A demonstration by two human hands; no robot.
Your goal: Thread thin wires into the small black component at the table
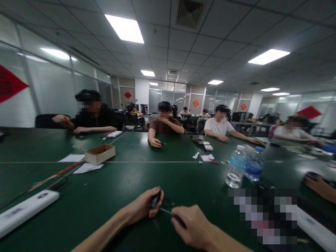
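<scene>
OPEN LANES AND OBSTRUCTIONS

Centre: a broad lane is offered by bare green tabletop [128,175], ahead of the left hand [145,206] and right hand [193,225].
Between these hands: the gap is crossed by a thin shaft [165,210].
Left: passage is obstructed by an open cardboard box [101,155]; lower left, by a long white case [28,211].
Right: the way is barred by a white-capped bottle [236,171] and a blue-capped bottle [254,164], both upright.
Lower right: room is taken up by a white device [312,227]; right edge, by another person's hand [320,187].

From my left hand [144,204], a box [101,155] sits at eleven o'clock on the table [105,189], two bottles [235,168] at two, perhaps a case [28,212] at nine.
</scene>
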